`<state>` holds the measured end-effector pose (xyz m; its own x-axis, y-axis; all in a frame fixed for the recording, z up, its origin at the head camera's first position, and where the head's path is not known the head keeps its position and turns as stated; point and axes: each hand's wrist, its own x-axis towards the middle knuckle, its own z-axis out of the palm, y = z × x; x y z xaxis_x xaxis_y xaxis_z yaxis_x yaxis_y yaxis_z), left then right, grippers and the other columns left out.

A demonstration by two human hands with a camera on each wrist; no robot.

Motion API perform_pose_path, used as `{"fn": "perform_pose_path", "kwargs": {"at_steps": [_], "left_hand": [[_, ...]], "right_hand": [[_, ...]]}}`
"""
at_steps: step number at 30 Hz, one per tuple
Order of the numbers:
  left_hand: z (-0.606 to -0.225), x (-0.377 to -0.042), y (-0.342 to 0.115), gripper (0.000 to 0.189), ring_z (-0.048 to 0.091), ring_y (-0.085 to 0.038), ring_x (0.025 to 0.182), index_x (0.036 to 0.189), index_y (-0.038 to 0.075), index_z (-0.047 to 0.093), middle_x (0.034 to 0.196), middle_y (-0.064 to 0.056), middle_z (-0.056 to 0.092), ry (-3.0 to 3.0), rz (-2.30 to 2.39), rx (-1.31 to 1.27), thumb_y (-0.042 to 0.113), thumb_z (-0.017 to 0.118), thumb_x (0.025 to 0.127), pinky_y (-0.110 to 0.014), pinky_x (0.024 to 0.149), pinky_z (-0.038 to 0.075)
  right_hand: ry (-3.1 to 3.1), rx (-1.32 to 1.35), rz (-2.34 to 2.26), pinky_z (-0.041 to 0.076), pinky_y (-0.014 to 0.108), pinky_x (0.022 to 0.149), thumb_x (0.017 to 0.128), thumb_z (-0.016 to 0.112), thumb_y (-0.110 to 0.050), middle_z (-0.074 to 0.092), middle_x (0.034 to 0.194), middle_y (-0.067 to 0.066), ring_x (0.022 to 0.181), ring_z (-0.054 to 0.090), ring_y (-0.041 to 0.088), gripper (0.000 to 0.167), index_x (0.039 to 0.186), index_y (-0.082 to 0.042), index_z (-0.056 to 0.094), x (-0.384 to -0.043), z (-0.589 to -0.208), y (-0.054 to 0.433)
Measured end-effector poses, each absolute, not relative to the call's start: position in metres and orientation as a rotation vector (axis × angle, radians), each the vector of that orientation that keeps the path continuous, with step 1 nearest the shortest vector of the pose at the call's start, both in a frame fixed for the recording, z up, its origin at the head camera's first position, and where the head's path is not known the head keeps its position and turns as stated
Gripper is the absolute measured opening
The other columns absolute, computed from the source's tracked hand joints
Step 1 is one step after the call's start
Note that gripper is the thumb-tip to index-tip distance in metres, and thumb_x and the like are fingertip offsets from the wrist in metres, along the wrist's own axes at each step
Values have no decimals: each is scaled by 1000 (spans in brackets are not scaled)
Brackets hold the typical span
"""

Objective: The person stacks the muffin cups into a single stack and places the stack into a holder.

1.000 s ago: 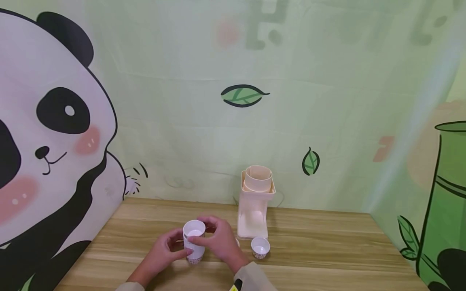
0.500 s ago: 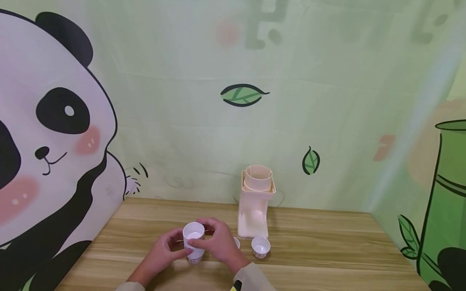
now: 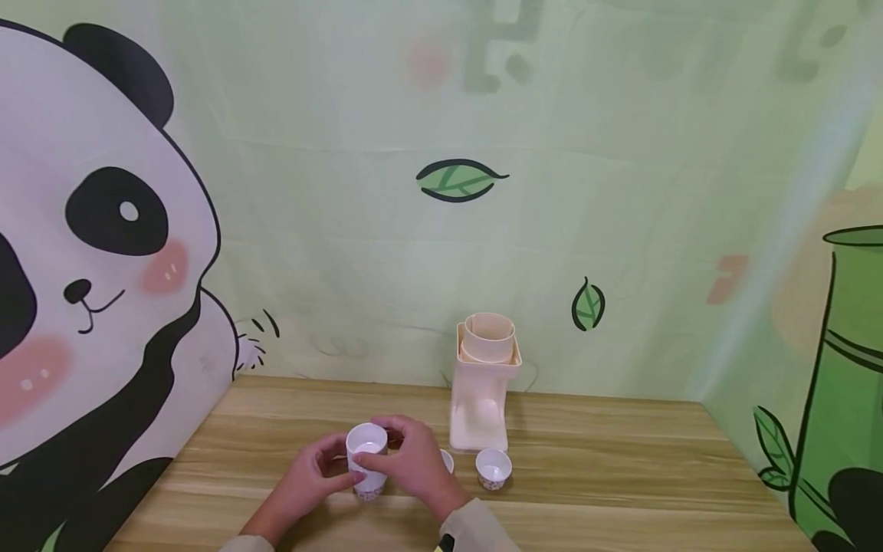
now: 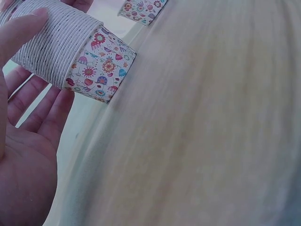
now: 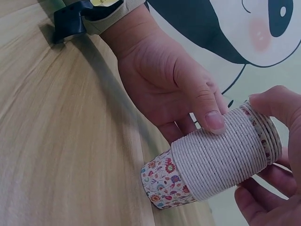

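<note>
A stack of nested paper cups [image 3: 371, 483] with white rolled rims and a colourful floral print stands upright between both hands. My left hand [image 3: 306, 479] grips the stack's middle, its thumb across the rims in the left wrist view. Around the top, my right hand [image 3: 421, 464] holds the uppermost cups between thumb and fingers. In the right wrist view, a floral strip [image 5: 257, 128] shows between these top rims and the rims below. The printed bottom cup [image 4: 103, 66] shows beneath the left fingers, close over the table.
A single paper cup [image 3: 493, 468] stands right of the hands; another cup [image 3: 448, 461] is partly hidden by the right hand. Behind them stands a pale pink holder [image 3: 479, 414] with a round tube [image 3: 488, 349] on top. A printed cloth backdrop [image 3: 331, 230] rises behind the wooden table [image 3: 607, 460].
The stack's top rim and my right fingers have sunk slightly in the head view. Otherwise both hands keep their hold, and the loose cups and pink holder stay put.
</note>
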<state>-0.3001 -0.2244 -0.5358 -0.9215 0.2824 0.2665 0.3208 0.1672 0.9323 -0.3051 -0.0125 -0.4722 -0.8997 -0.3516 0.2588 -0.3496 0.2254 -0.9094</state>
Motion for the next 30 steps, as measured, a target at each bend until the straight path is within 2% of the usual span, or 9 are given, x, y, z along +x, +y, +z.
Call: {"fn": "perform_pose_path", "kwargs": {"at_steps": [7,15,22,30], "left_hand": [[-535,-300,-225,52,67,-3,110,133,-5,57,127,-27,65,-2384,-1918,-613,10,80,88,-16,96,53],[-535,-299,-224,55,67,-3,110,133,-4,57,128,-27,65,-2400,-1893,-609,12,82,87,-16,97,53],[-534,-299,-223,53,66,-3,110,133,-4,57,127,-26,65,-2402,-1896,-603,12,81,88,-17,97,52],[-536,-300,-222,54,68,-4,108,133,-6,57,125,-26,65,-2359,-1903,-623,9,81,87,-20,97,55]], "right_hand": [[2452,-700,-1825,59,33,89,79,89,-24,75,114,4,95,67,10,53,124,-5,70,-306,-475,-13],[2475,-685,-1793,59,41,93,80,89,-29,74,121,5,99,66,10,58,130,-7,69,-304,-474,-12],[2474,-702,-1808,58,40,94,81,88,-31,74,123,5,104,69,17,62,134,-7,66,-303,-473,-9],[2438,-735,-1855,56,44,99,85,84,-33,73,124,6,110,69,21,56,132,-8,67,-305,-473,1]]}}
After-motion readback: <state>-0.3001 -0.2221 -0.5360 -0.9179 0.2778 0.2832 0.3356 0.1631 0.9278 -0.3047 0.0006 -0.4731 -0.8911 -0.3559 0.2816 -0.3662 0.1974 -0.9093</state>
